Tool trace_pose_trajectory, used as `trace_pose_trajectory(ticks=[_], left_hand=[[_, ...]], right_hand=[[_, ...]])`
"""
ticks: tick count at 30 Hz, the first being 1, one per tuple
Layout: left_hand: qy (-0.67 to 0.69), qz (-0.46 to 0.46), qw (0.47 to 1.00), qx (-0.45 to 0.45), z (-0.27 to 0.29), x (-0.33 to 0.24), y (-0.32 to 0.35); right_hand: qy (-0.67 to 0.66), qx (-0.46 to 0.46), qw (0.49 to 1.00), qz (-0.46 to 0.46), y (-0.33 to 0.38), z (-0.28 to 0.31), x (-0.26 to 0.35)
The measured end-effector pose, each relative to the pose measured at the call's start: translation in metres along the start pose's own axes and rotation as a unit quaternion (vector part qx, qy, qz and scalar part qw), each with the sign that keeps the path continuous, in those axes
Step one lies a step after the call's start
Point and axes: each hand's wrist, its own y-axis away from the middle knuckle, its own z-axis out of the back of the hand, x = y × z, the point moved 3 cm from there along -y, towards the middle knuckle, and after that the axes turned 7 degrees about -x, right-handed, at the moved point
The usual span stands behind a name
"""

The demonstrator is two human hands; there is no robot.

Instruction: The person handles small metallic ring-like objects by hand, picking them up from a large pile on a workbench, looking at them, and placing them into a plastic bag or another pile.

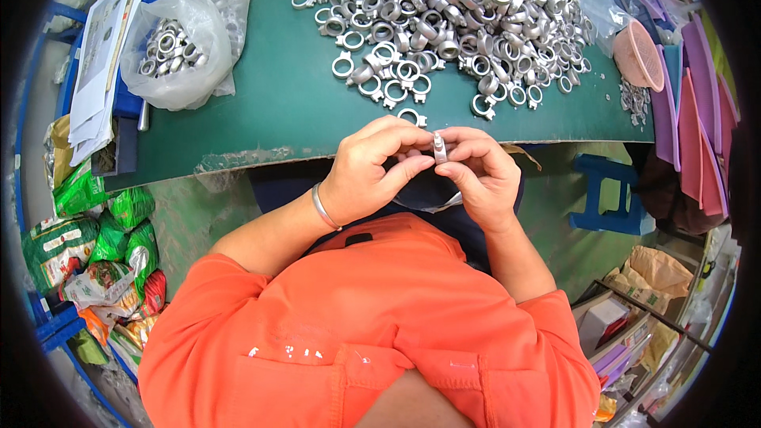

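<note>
One metal ring [440,149], two pinching hands

The left hand [366,165] and right hand [485,178] both grip it, near the edge of one green table [261,111]. One heap of rings [452,12], too many to count, and one plastic bag [186,89] lie there.

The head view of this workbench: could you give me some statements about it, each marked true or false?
1. The left hand and right hand both hold one small silvery metal piece. True.
2. The translucent plastic bag is empty. False: it holds silvery metal rings.
3. The smooth silvery bangle circles the right wrist. False: it circles the left.
4. The round pink basket lies right of the large heap of silvery rings. True.
</note>
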Motion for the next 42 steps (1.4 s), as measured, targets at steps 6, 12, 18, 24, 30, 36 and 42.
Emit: trace_pose_trajectory(ticks=[6, 12, 18, 24, 30, 36, 42], left_hand=[[0.019, 0.009, 1.0, -0.008, 0.0, 0.001, 0.005], [-0.032, -0.03, 0.999, -0.027, 0.004, -0.004, 0.005], [-0.077, -0.032, 0.995, -0.055, 0.012, -0.008, 0.009], [-0.141, 0.011, 0.986, -0.083, 0.027, -0.004, 0.028], [-0.178, -0.012, 0.978, -0.109, 0.023, 0.001, 0.027], [-0.275, -0.079, 0.953, -0.098, 0.02, 0.008, -0.018], [-0.209, -0.055, 0.972, -0.088, 0.02, 0.011, -0.011]], right_hand=[[-0.081, 0.0, 0.996, -0.044, 0.008, -0.001, -0.008], [-0.081, 0.022, 0.996, -0.022, 0.006, -0.005, -0.009], [0.071, 0.09, 0.99, 0.079, -0.01, -0.008, 0.0], [0.291, 0.287, 0.879, 0.244, -0.017, -0.012, 0.008], [0.375, 0.179, 0.877, 0.241, -0.041, -0.023, 0.009], [0.482, 0.135, 0.847, 0.177, -0.047, -0.031, 0.001], [0.366, 0.079, 0.919, 0.119, -0.042, -0.011, 0.007]])
